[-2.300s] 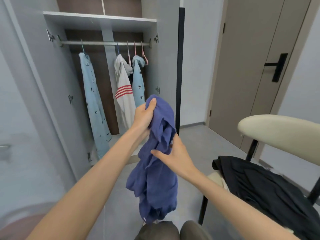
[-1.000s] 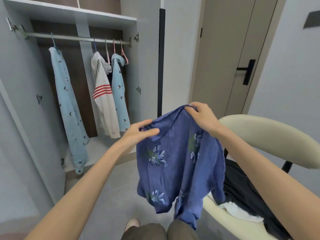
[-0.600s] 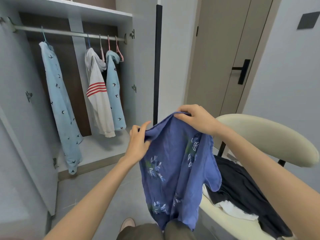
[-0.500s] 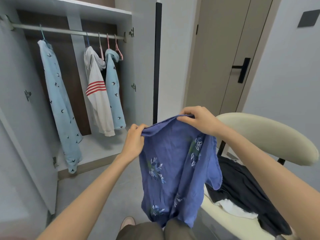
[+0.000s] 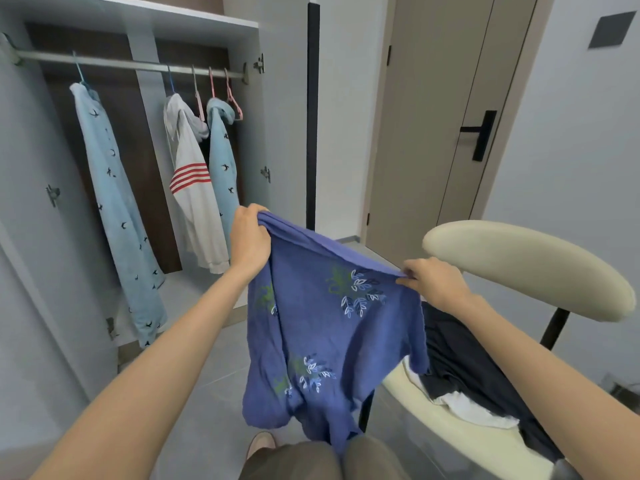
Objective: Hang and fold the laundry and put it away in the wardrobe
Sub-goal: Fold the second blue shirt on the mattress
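Shirt [image 5: 332,327], blue with leaf embroidery, hangs in front of my knees, clear of the floor, held between both hands. Left hand [image 5: 250,237]: fingers curled round a bunched corner of the top edge, the higher of the two. Right hand [image 5: 433,282]: thumb and fingers pinch the same edge at its other end, lower, near the chair. The top edge runs taut and slanted, high on my left, low on my right. The body of the shirt drops from it, so the long axis is near vertical, with the free end toward my legs and the embroidered face toward me.

Judgement: holding by the top edge spreads the cloth so I can find neck and shoulders before a hanger goes in. Which part is the collar I cannot tell.

Just right of the shirt, the chair [image 5: 519,265] seat carries a heap of dark clothes [image 5: 460,358] with white cloth beneath, probably laundry waiting its turn.

Farther off on my left stands the open wardrobe [image 5: 194,20]. Its rail [image 5: 131,64] bears three hung garments, and a pink hanger [image 5: 231,95] looks bare. Likely destination for this shirt.
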`<action>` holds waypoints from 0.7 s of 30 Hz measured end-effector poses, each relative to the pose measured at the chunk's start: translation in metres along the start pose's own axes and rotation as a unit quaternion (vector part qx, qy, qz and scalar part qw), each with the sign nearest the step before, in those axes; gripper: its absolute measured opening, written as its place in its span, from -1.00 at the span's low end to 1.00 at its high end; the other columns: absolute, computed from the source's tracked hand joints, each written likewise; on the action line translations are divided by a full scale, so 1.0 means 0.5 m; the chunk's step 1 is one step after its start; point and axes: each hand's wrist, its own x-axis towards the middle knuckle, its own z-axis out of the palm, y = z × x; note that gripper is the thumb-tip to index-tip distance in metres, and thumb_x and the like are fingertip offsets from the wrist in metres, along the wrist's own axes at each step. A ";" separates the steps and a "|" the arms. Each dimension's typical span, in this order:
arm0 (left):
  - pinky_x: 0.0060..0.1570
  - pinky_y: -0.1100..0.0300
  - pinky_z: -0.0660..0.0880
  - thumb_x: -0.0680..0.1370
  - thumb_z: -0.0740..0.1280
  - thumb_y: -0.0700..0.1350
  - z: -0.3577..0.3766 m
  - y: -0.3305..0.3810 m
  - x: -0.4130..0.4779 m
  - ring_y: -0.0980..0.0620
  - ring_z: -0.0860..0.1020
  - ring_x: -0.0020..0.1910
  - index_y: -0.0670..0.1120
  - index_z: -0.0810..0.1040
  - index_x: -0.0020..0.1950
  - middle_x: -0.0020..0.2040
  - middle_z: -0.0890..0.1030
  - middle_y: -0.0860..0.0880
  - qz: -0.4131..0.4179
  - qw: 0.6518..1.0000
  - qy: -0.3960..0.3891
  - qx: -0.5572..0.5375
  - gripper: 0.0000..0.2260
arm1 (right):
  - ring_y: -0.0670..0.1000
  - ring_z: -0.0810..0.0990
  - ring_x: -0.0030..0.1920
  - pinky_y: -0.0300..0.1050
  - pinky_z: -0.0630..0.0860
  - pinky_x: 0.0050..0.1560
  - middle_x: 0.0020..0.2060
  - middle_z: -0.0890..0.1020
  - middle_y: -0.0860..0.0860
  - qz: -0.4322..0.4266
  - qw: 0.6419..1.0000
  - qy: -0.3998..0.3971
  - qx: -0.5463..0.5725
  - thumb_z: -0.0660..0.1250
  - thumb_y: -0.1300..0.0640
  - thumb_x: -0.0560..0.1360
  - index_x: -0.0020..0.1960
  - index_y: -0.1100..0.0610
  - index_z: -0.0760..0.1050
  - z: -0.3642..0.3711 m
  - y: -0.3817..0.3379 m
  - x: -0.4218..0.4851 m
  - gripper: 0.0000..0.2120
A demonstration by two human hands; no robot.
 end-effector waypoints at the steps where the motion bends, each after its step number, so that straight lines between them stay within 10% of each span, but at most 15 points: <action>1: -0.04 0.22 0.31 0.54 0.05 -0.41 -0.003 0.000 0.003 -0.09 0.43 0.05 -0.22 0.48 0.16 0.15 0.44 -0.20 0.005 1.000 0.001 0.007 -0.69 | 0.15 0.48 -0.18 -0.07 0.27 -0.30 -0.24 0.49 0.04 0.030 1.000 0.004 -0.001 0.21 0.01 0.59 -0.16 0.09 0.32 0.001 0.001 -0.001 -0.78; 5: 0.02 0.08 0.39 0.56 0.05 -0.40 -0.013 -0.003 0.008 -0.17 0.42 0.07 -0.23 0.47 0.15 0.13 0.41 -0.20 0.030 0.999 0.006 0.043 -0.72 | 0.14 0.59 -0.38 -0.15 0.33 -0.41 -0.41 0.55 0.10 0.109 0.979 0.043 0.166 0.13 0.25 0.60 -0.14 0.17 0.38 -0.018 -0.005 0.005 -0.85; 10: 0.01 0.02 0.37 0.53 0.08 -0.43 -0.022 0.016 0.021 -0.22 0.35 0.13 -0.26 0.43 0.18 0.15 0.35 -0.25 0.047 0.996 0.053 0.057 -0.72 | 0.07 0.64 -0.35 -0.15 0.63 -0.35 -0.31 0.55 0.11 0.180 0.823 0.148 0.518 0.02 0.24 0.66 0.13 0.21 0.36 -0.101 -0.029 0.023 -0.83; 13: -0.07 0.14 0.27 0.51 0.10 -0.44 -0.020 0.050 0.039 -0.21 0.32 0.13 -0.27 0.41 0.16 0.15 0.33 -0.26 0.037 0.995 0.089 0.029 -0.73 | 0.05 0.63 -0.27 0.00 0.58 -0.08 -0.17 0.55 0.06 0.156 0.849 0.248 0.440 0.00 0.22 0.64 0.06 0.15 0.39 -0.160 -0.031 0.030 -0.80; 17: -0.04 0.23 0.17 0.50 0.12 -0.36 -0.010 0.138 0.070 -0.21 0.29 0.10 -0.26 0.39 0.04 0.12 0.30 -0.27 0.055 0.990 0.117 -0.057 -0.84 | 0.12 0.59 -0.05 -0.29 0.46 -0.13 0.09 0.51 0.18 0.143 0.829 0.365 0.399 -0.01 0.21 0.63 0.00 0.12 0.38 -0.262 -0.021 0.018 -0.81; 21: -0.01 0.22 0.13 0.52 0.18 -0.25 0.006 0.256 0.088 -0.18 0.26 0.10 -0.20 0.34 -0.05 0.10 0.30 -0.23 0.078 0.976 0.127 -0.156 -0.96 | 0.17 0.52 0.11 0.05 0.44 0.14 0.09 0.53 0.21 0.170 0.796 0.455 0.361 0.02 0.23 0.61 0.05 0.19 0.44 -0.377 0.006 -0.032 -0.78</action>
